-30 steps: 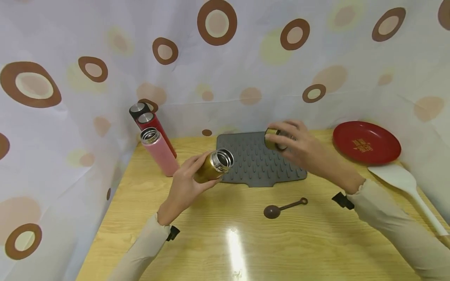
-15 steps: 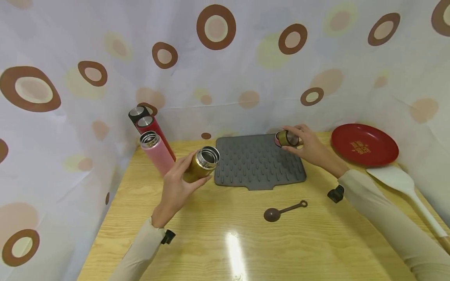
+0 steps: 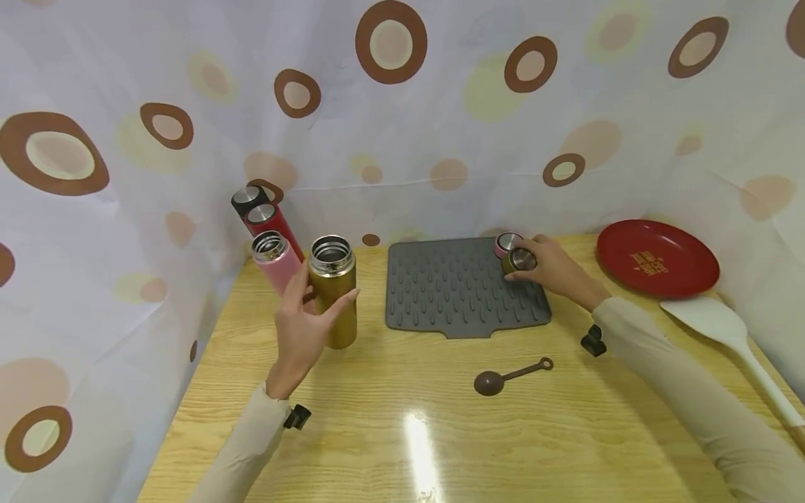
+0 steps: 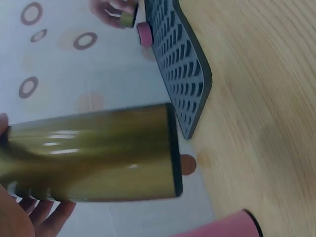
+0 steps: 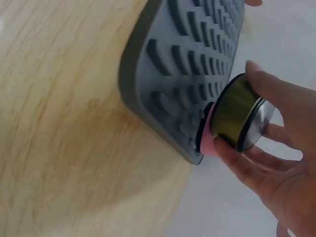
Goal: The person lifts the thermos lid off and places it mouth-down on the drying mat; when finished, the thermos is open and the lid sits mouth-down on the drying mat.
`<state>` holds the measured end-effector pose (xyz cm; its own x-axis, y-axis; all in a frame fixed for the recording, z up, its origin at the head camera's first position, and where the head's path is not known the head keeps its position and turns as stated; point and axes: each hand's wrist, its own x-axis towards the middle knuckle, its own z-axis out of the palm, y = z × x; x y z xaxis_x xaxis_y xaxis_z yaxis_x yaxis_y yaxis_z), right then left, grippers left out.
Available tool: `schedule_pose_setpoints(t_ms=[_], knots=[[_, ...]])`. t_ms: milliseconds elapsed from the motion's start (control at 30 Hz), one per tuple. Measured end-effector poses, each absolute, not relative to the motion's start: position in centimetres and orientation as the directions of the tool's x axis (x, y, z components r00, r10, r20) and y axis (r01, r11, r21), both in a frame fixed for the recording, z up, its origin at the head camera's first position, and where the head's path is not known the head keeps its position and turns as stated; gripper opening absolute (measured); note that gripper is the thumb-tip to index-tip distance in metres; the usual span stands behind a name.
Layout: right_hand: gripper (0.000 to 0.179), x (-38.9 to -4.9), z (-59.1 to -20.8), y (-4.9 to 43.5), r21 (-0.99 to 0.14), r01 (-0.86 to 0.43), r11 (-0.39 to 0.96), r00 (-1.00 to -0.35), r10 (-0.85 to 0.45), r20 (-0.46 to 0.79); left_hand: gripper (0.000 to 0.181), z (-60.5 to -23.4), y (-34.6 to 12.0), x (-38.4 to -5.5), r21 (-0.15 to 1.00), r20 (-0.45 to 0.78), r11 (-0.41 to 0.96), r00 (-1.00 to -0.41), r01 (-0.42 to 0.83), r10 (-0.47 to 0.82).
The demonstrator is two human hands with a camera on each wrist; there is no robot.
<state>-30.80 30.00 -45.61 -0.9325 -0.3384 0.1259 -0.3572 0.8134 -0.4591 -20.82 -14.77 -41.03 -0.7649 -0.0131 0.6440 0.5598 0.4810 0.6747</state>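
Observation:
My left hand [image 3: 295,339] grips a gold vacuum bottle [image 3: 336,304], upright with its threaded mouth uncovered. In the left wrist view the bottle's dark base looks slightly raised off the table. Just left of it stands a pink bottle [image 3: 278,269], also without a lid. Above the far right corner of a grey studded mat [image 3: 440,293], my right hand [image 3: 556,272] pinches a gold lid [image 5: 232,111] between thumb and fingers. A pink lid [image 3: 505,243] sits on the mat right behind the gold one. Whether the gold lid touches the mat is hard to tell.
Behind the pink bottle stand a red bottle [image 3: 279,223] and a black one [image 3: 245,199], both capped. A brown spoon [image 3: 489,383] lies in front of the mat. At right are a red plate [image 3: 679,269] and a white spatula [image 3: 711,323]. A patterned curtain [image 3: 440,119] borders the table.
My left hand has carried the gold bottle left, away from the mat, and turned it from tilted to upright. My right hand has brought the gold lid rightward and down beside the pink lid.

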Motion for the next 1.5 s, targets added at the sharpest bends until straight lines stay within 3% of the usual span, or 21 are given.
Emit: schedule_pose_setpoints(t_ms=[167, 467, 833, 967, 1100, 1300, 1500], knots=[[0.076, -30.6, -46.4, 30.0, -0.415, -0.338, 0.845, -0.936, -0.349, 0.051, 0.067, -40.5, -15.8, -21.1, 0.631, 0.708, 0.497, -0.704, 0.596, -0.055], [0.073, -31.1, -46.9, 29.5, -0.38, -0.356, 0.854, -0.928, -0.37, 0.038, 0.055, -39.4, -18.1, -21.7, 0.639, 0.757, 0.471, -0.607, 0.608, -0.242], [0.069, -31.4, -46.5, 28.8, -0.349, -0.343, 0.872, -0.929, -0.37, -0.014, 0.047, -37.3, -21.4, -21.5, 0.724, 0.69, 0.451, -0.574, 0.522, -0.442], [0.067, -31.8, -46.2, 28.6, -0.34, -0.345, 0.875, -0.925, -0.378, -0.034, 0.047, -36.3, -21.9, -21.4, 0.749, 0.661, 0.47, -0.573, 0.466, -0.484], [0.069, -32.1, -46.2, 29.2, -0.371, -0.368, 0.853, -0.908, -0.415, -0.053, 0.055, -37.6, -23.7, -23.1, 0.782, 0.616, 0.502, -0.588, 0.371, -0.525], [0.068, -32.1, -45.8, 29.9, -0.399, -0.415, 0.818, -0.877, -0.476, -0.064, 0.066, -41.0, -26.7, -25.2, 0.833, 0.525, 0.481, -0.665, 0.273, -0.531], [0.068, -32.0, -46.1, 30.1, -0.413, -0.442, 0.796, -0.872, -0.489, -0.009, 0.067, -42.7, -27.9, -26.6, 0.849, 0.492, 0.458, -0.709, 0.263, -0.505]])
